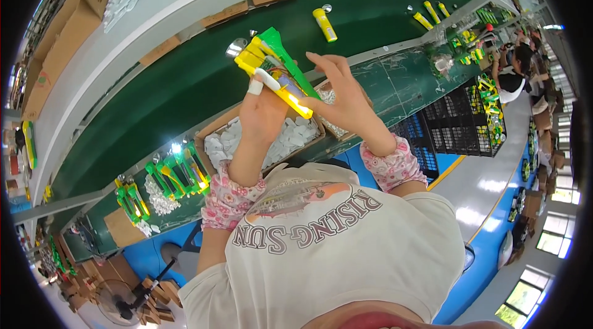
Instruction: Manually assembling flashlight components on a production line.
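My left hand (262,110) is closed around an opened flashlight (262,54), holding it over the green conveyor belt. Its yellow shell and green shell lie side by side, with wires and a greyish part showing between them. A shiny round reflector (236,48) sits at its far left end. White wrapping (255,87) covers part of my left thumb. My right hand (343,94) is at the flashlight's right side, fingers spread, thumb close to its near yellow end; whether the thumb touches it I cannot tell.
Below my hands stands a carton of white pieces (293,137), with another small box (333,125) beside it. A yellow flashlight (324,25) lies on the belt (179,82). Green-yellow flashlights (179,171) stand at the left. Black crates (454,119) and a person (511,85) are at the right.
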